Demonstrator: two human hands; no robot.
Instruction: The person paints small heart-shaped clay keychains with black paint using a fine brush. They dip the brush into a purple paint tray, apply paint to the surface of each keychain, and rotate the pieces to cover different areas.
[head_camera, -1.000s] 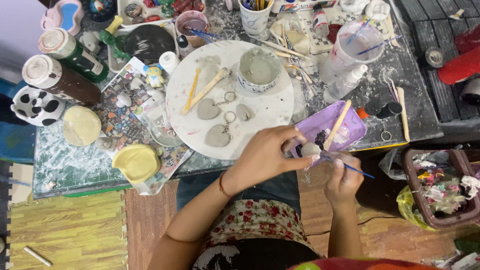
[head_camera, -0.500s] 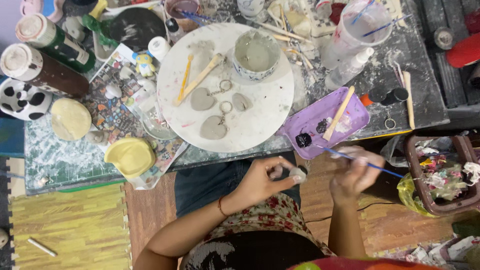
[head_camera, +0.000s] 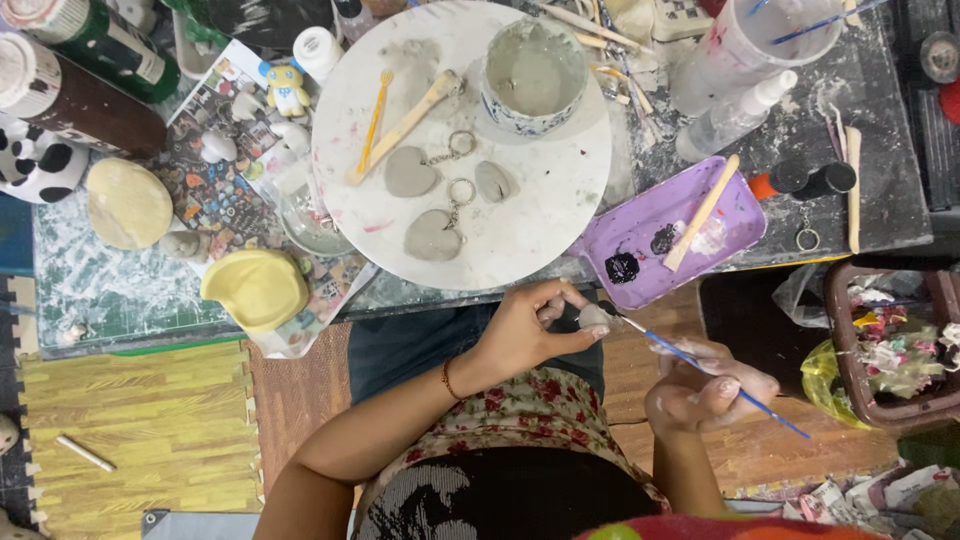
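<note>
My left hand (head_camera: 528, 325) pinches a small grey clay piece (head_camera: 594, 317) between thumb and fingers, just below the table edge over my lap. My right hand (head_camera: 705, 385) grips a thin blue paintbrush (head_camera: 700, 365) whose dark tip touches the clay piece. Just above them a purple tray (head_camera: 735, 215) holds a blob of black paint (head_camera: 622, 267) and a wooden stick (head_camera: 702, 212). On the round white board (head_camera: 545, 225) lie three grey clay hearts with key rings (head_camera: 432, 235).
A clay-smeared bowl (head_camera: 533, 75) and wooden tools sit on the board. Bottles, a cow-patterned mug (head_camera: 35, 160), a yellow dish (head_camera: 255, 288) and a round beige lump (head_camera: 128, 203) crowd the left. A dark basket of scraps (head_camera: 895, 345) stands at right. Yellow foam mat on the floor.
Both hands drew back from the purple tray toward my lap. The brush, earlier at the tray, now touches the clay piece held in my left hand.
</note>
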